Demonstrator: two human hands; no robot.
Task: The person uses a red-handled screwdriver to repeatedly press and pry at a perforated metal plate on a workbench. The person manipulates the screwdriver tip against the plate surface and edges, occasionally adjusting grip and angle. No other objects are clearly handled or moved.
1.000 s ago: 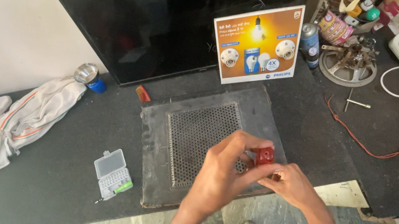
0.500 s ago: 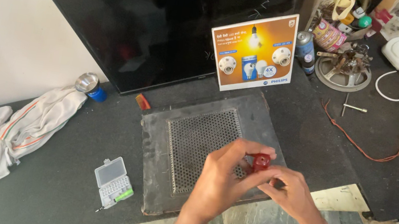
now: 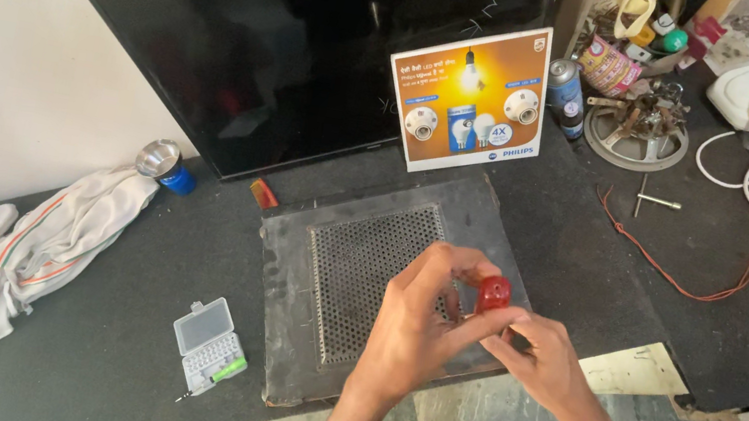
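Above one perforated metal panel (image 3: 365, 270), left hand (image 3: 421, 325) and right hand (image 3: 547, 361) fingers pinch one red part (image 3: 494, 292).

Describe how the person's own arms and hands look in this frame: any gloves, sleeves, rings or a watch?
Both are bare. The left hand and right hand wear no gloves, and no ring, watch or band shows on the fingers or wrists. The forearms are uncovered, slim, entering from the bottom edge. A dark sleeve edge shows only at the right arm's upper end, in the bottom corner.

Repair workshop: cluttered workbench (image 3: 120, 340), wires (image 3: 687, 283)
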